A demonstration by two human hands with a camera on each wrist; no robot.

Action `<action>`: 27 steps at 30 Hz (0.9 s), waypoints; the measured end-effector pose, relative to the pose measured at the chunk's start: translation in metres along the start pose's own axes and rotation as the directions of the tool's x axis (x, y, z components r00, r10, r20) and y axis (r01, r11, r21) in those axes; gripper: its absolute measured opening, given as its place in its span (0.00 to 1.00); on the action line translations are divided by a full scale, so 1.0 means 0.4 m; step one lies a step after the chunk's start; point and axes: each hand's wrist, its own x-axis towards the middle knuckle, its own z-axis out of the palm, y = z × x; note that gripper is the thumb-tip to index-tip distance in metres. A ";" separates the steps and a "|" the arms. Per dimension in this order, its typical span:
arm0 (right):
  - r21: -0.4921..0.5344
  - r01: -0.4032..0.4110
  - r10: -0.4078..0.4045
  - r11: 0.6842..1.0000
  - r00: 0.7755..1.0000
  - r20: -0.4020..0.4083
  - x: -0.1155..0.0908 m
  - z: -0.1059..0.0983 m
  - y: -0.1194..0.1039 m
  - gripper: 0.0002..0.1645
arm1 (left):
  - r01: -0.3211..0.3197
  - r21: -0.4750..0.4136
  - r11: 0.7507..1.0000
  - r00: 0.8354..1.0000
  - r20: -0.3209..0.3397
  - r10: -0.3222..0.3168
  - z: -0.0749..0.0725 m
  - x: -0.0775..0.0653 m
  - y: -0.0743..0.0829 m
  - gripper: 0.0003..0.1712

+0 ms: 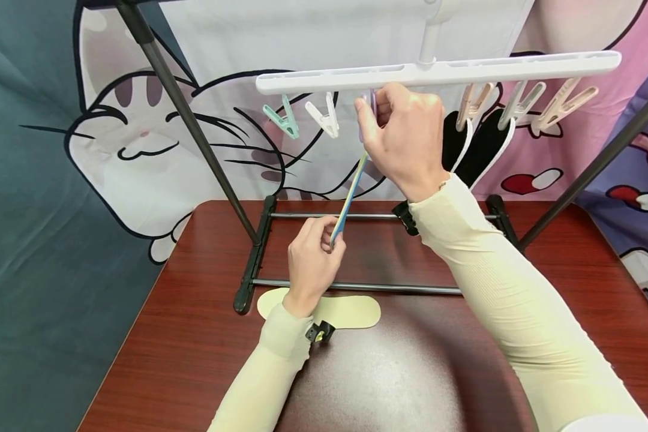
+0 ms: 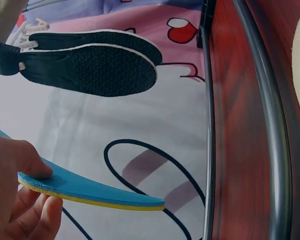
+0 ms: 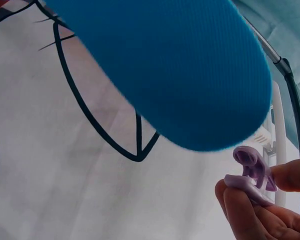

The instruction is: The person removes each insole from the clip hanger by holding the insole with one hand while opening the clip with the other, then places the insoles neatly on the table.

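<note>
My left hand [image 1: 314,255] pinches a thin shoe insole [image 1: 348,201], blue on one face and yellow on the other, between thumb and fingers. In the left wrist view the insole [image 2: 95,189] shows edge-on, its tip free. My right hand [image 1: 405,138] pinches a purple clothespin [image 3: 252,175] under the white hanger bar [image 1: 351,78]. The insole's rounded blue end [image 3: 205,100] is close to this clothespin; whether they touch I cannot tell. Lying on the table behind my left wrist is a pale yellow insole [image 1: 351,311].
A green clothespin [image 1: 284,118] and a white one [image 1: 324,115] hang left of my right hand. On the right, several clothespins hold black insoles [image 1: 483,147]. The dark metal rack [image 1: 194,129] stands on the reddish-brown table [image 1: 156,336], before a printed cloth backdrop.
</note>
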 end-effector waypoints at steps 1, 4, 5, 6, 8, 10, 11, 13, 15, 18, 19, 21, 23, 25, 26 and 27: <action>0.000 0.000 0.000 1.000 1.000 0.000 0.000 0.000 0.001 0.17 | -0.002 0.007 1.000 1.000 -0.001 0.002 -0.004 -0.002 -0.002 0.12; 0.003 -0.002 0.002 1.000 1.000 -0.001 -0.001 -0.001 0.002 0.17 | -0.014 0.032 0.999 1.000 -0.007 0.014 -0.015 -0.007 -0.005 0.11; 0.005 -0.003 0.003 1.000 1.000 -0.001 -0.001 -0.001 0.003 0.17 | -0.021 0.040 0.999 1.000 -0.006 0.022 -0.019 -0.008 -0.006 0.11; 0.005 -0.005 0.005 1.000 1.000 -0.002 -0.001 -0.001 0.003 0.17 | -0.029 0.049 0.998 1.000 -0.005 0.029 -0.023 -0.009 -0.007 0.11; 0.010 -0.009 0.009 1.000 1.000 -0.003 -0.001 -0.002 0.002 0.16 | -0.049 0.067 0.997 0.999 0.000 0.049 -0.030 -0.011 -0.009 0.11; 0.015 -0.014 0.014 1.000 1.000 -0.003 -0.001 -0.003 0.002 0.16 | -0.071 0.087 0.994 0.997 0.010 0.070 -0.039 -0.014 -0.012 0.12; 0.018 -0.015 0.015 1.000 1.000 -0.002 -0.001 -0.003 0.002 0.16 | -0.079 0.097 0.992 0.997 0.014 0.078 -0.044 -0.015 -0.013 0.12; 0.022 -0.018 0.018 1.000 1.000 0.000 -0.001 -0.004 0.001 0.16 | -0.093 0.116 0.989 0.996 0.018 0.092 -0.054 -0.018 -0.016 0.12; 0.023 -0.021 0.021 0.999 1.000 0.000 -0.002 -0.004 0.001 0.16 | -0.107 0.137 0.985 0.994 0.027 0.104 -0.066 -0.020 -0.017 0.12; 0.018 -0.025 0.025 1.000 1.000 -0.001 -0.002 -0.006 0.001 0.16 | -0.123 0.167 0.978 0.992 0.032 0.119 -0.084 -0.023 -0.019 0.13; 0.014 -0.026 0.026 1.000 1.000 -0.002 -0.002 -0.006 0.001 0.16 | -0.128 0.175 0.976 0.992 0.036 0.123 -0.091 -0.023 -0.018 0.13; 0.011 -0.025 0.025 1.000 1.000 -0.002 -0.003 -0.006 0.002 0.16 | -0.136 0.186 0.973 0.991 0.039 0.131 -0.102 -0.027 -0.019 0.14; 0.010 -0.019 0.019 1.000 1.000 -0.001 -0.005 -0.006 0.002 0.16 | -0.143 0.195 0.970 0.990 0.044 0.137 -0.112 -0.032 -0.020 0.14; 0.013 -0.011 0.011 1.000 1.000 -0.001 -0.005 -0.005 0.002 0.16 | -0.147 0.203 0.968 0.989 0.050 0.140 -0.122 -0.038 -0.020 0.14; 0.016 -0.006 0.006 1.000 1.000 -0.001 -0.005 -0.005 0.001 0.16 | -0.150 0.210 0.966 0.988 0.054 0.142 -0.126 -0.041 -0.020 0.14; 0.018 -0.003 0.003 1.000 1.000 -0.002 -0.005 -0.005 0.001 0.16 | -0.150 0.217 0.965 0.988 0.059 0.141 -0.131 -0.045 -0.020 0.14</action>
